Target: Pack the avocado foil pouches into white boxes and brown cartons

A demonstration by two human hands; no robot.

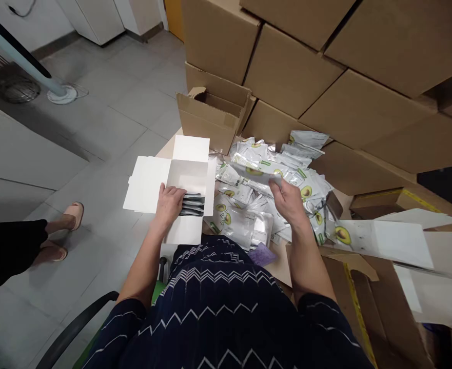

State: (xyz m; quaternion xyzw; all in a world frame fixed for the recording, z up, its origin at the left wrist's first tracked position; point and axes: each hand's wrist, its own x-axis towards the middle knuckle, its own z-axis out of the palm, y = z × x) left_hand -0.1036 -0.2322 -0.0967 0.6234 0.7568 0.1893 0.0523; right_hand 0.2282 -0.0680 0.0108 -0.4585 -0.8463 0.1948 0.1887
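A white carton (189,171) stands with its flaps spread, and several flat packets (192,205) are upright in a row inside it. My left hand (169,204) is closed over the carton's left wall, with its fingertips inside beside the packets. My right hand (287,200) pinches one end of a white sachet (254,171) printed with avocados. That sachet is held above a loose heap of similar sachets (237,225). The heap spreads over the surface to the right of the carton.
An open cardboard box (210,115) stands behind the carton. Stacked cardboard boxes (291,72) rise at the back right. More open boxes and white cartons (398,241) lie right. A purple item (262,254) lies near my lap. Another person's feet (74,215) show at left.
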